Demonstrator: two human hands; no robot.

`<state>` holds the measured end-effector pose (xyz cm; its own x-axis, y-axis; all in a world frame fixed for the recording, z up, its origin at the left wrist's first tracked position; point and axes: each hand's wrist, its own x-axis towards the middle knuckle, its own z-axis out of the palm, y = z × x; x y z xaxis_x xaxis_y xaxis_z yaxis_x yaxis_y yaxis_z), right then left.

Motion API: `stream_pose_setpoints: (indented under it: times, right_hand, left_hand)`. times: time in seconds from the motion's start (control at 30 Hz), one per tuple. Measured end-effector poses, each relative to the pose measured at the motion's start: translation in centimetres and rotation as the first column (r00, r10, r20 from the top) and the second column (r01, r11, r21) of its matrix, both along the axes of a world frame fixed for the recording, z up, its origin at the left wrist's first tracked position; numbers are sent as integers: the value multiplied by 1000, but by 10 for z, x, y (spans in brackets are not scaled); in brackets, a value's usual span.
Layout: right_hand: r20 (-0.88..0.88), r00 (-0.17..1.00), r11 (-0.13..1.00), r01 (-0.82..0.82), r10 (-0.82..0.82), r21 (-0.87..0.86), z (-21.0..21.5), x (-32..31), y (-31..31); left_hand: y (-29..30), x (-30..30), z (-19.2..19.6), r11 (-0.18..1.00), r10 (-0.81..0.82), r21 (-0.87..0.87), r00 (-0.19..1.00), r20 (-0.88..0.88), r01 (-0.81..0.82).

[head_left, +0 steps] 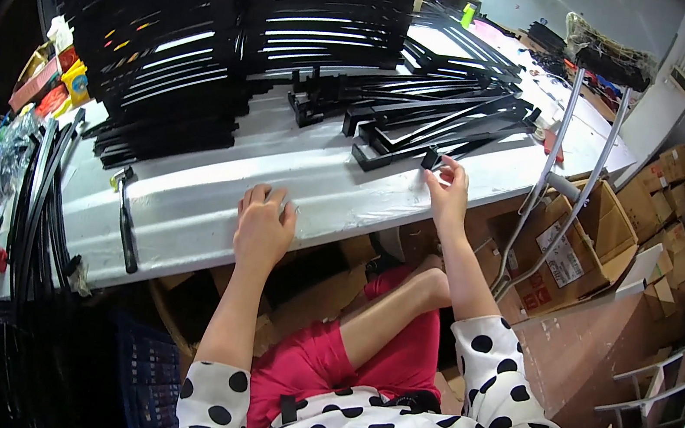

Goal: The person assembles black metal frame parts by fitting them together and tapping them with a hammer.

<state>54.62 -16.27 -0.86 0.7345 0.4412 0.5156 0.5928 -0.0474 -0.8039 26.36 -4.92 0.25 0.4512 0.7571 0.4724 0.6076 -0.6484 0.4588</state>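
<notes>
My right hand [448,189] is over the front part of the table, thumb and fingers closed on a small black piece [431,158], perhaps a plastic corner or end cap. Just beyond it lies a loose heap of black strips with angled ends [426,121]; the held piece is close to the nearest strip's end. My left hand [265,225] rests on the bare tabletop near the front edge, fingers slightly bent and holding nothing I can see.
The white table [215,187] carries a tall stack of black strips [230,14] at the back left. A hammer [127,219] lies at left, beside more hanging strips [38,198]. A crutch [556,156] leans at right, near cardboard boxes [560,253].
</notes>
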Motion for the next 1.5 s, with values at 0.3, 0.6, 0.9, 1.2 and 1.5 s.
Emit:
stream_pose_setpoints:
  times: [0.3,0.6,0.9,1.2,1.5]
  right_hand:
    - [275,945,863,286,-180,-418,-9,24,34]
    - [105,985,952,162,-139,-258,-21,36,29]
    - [260,954,919,233,-152,-318,-28,48,31]
    - [250,960,924,209,-130,-320,-49,69,34]
    - [275,954,941,194,-116,-277,-60,76,41]
  left_hand:
    - [8,-6,-7,1000,13,12,1000,-10,-13]
    - [-10,-99,4,999,4,42,893,451,-26]
    - [34,-335,28,619,728,261,666,163,-741]
    - [74,-475,36,272,960,531,264,-94,-802]
    - [87,-519,37,398,864,492,137,-484,-774]
